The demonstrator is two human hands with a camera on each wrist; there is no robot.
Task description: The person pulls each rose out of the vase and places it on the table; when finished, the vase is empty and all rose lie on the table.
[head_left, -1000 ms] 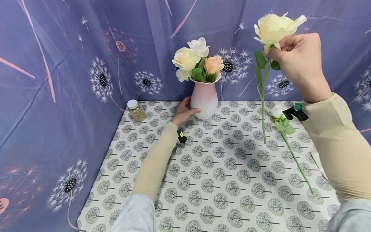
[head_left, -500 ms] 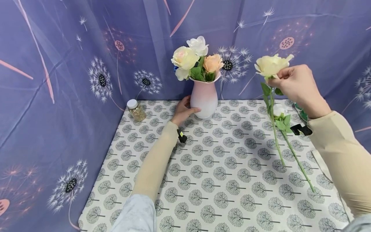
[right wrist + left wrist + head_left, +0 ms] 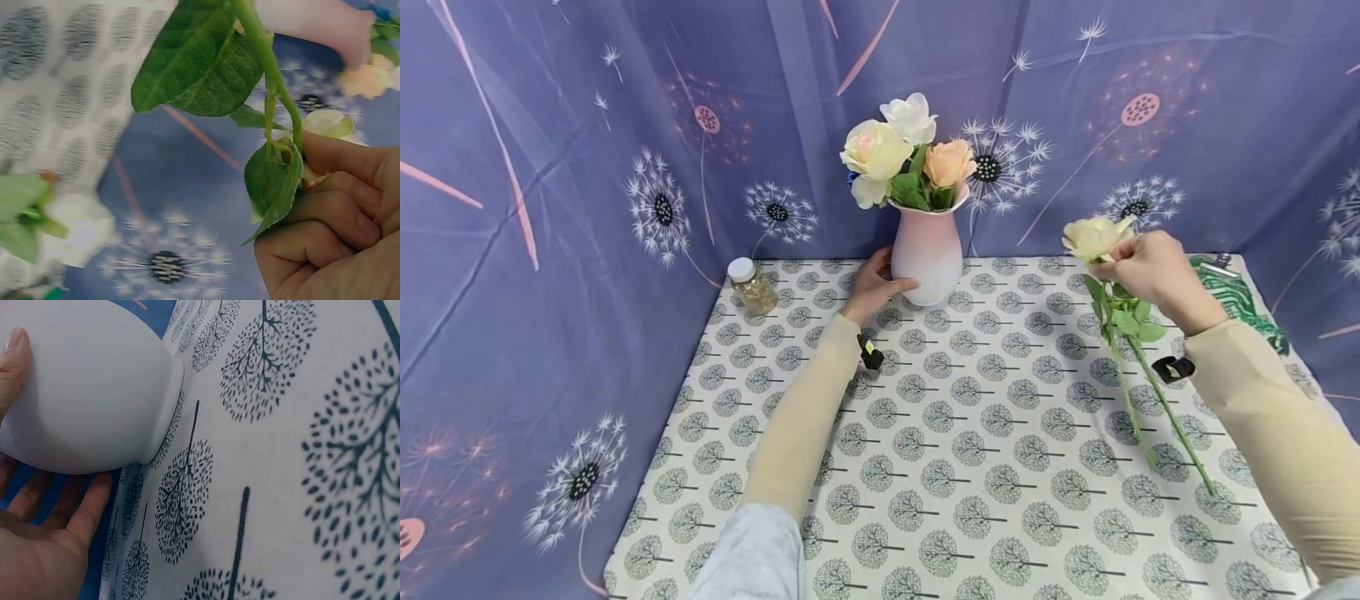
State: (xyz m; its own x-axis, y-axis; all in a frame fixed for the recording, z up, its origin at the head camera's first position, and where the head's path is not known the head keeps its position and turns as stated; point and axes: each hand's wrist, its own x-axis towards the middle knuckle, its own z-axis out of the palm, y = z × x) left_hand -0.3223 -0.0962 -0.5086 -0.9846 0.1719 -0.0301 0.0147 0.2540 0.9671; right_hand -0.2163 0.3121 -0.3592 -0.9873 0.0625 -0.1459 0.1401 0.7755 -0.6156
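In the head view my right hand (image 3: 1161, 271) pinches a cream rose (image 3: 1093, 237) just under its bloom, the stem hanging down over the table. Its leaves (image 3: 269, 181) show close up in the right wrist view. Behind it a white rose (image 3: 78, 231) lies on the cloth; in the head view its stem (image 3: 1176, 421) shows while its bloom is hidden. My left hand (image 3: 874, 287) holds the lower side of a pink-and-white vase (image 3: 928, 254), thumb in front and fingers behind. Cream, white, peach and blue flowers stand in the vase.
A glass jar (image 3: 754, 287) with a white lid stands at the back left. Partly behind the right forearm lies a green patterned item (image 3: 1240, 296), its kind unclear. A purple dandelion-print curtain (image 3: 820, 50) encloses the tree-print tablecloth (image 3: 940, 467).
My right hand has lowered the cream rose from high on the right toward the white rose on the table. The left hand and the vase have stayed put.
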